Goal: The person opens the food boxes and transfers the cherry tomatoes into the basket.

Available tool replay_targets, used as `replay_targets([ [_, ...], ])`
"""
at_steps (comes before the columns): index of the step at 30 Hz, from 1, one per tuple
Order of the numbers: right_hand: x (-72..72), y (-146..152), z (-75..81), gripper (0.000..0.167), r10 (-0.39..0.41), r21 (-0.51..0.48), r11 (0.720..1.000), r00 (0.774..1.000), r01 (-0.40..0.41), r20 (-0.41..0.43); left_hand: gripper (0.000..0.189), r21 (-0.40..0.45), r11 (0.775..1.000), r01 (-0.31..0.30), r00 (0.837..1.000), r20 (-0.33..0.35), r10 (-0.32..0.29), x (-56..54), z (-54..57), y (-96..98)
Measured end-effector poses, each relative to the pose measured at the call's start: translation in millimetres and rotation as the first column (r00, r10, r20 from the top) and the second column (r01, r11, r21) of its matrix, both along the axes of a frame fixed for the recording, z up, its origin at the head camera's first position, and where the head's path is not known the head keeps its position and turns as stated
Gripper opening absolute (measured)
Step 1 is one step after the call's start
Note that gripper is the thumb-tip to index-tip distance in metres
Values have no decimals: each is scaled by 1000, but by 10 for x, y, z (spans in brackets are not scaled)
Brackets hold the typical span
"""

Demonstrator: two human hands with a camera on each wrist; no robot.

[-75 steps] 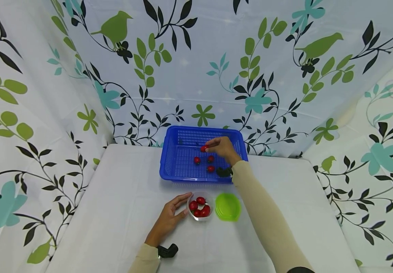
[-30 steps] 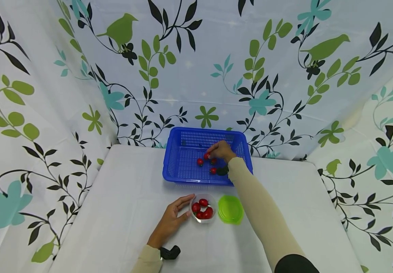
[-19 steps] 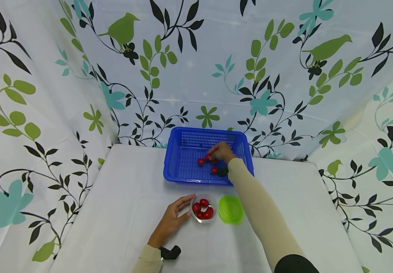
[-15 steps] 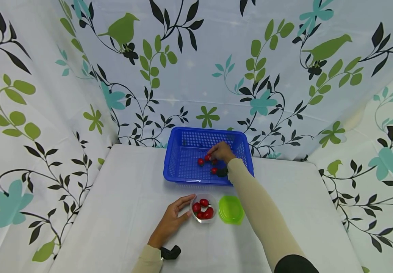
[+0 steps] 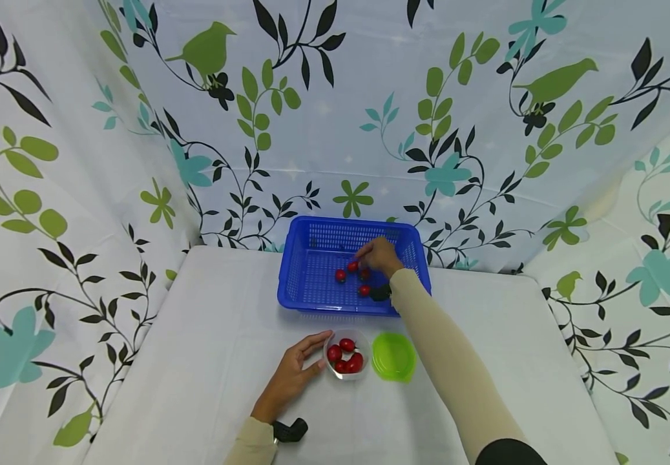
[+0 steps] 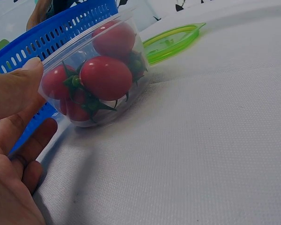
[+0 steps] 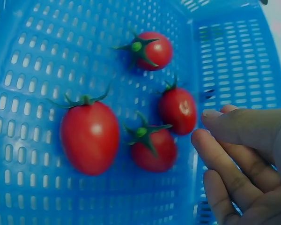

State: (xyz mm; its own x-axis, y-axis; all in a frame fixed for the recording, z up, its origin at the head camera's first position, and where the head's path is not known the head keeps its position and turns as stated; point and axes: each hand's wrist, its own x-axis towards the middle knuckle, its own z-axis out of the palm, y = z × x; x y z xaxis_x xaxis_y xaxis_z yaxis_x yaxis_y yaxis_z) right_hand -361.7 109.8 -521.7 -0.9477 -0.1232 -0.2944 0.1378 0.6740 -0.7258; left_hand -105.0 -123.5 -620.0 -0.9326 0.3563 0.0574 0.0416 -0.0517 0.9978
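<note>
My left hand [image 5: 291, 374] holds the left side of a clear plastic container [image 5: 334, 372], thumb and forefinger at its rim. Several red tomatoes with green stems [image 6: 106, 78] lie inside. In the left wrist view, the other fingers hang loosely below the thumb. Over the blue basket [image 5: 288, 294], my right hand [image 5: 380, 254] has nothing in its grasp. Its thumb and fingertips are slightly parted, just beside a tomato [image 7: 178, 110]. Several tomatoes lie on the basket floor, including a larger-looking one [image 7: 90, 138] at left in the right wrist view.
A bright green lid [image 5: 393, 357] lies right of the container, in front of the basket. The white cloth-covered table [image 5: 218, 349] carries everything. Behind stands a patterned curtain [image 5: 323, 142]. Dark straps [image 5: 290, 430] circle the wrists.
The right hand has lowered a tomato into the basket beside the others, let it go, and drawn back slightly. The left hand has kept its place at the container.
</note>
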Motion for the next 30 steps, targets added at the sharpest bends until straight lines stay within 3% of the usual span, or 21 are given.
replay_targets([
  [6,106,-13,209,21,44,-45,998,988,-51,-149,53,-4,1000,0,1000,-7,0,-4,-11,3],
  [15,344,-98,647,14,26,-208,973,944,-99,-329,53,8,1000,-3,1000,-1,3,1,16,10],
  [23,802,-137,966,19,26,-237,959,883,-154,-468,53,8,1000,-3,1000,-22,4,-4,10,14],
  [26,991,-145,1013,22,22,-243,955,863,-167,-505,53,8,1000,-5,1000,-19,5,-3,3,11],
  [30,1225,-133,988,23,-2,-253,956,853,-152,-522,54,8,1000,-1,1000,-10,1,-1,-8,10],
])
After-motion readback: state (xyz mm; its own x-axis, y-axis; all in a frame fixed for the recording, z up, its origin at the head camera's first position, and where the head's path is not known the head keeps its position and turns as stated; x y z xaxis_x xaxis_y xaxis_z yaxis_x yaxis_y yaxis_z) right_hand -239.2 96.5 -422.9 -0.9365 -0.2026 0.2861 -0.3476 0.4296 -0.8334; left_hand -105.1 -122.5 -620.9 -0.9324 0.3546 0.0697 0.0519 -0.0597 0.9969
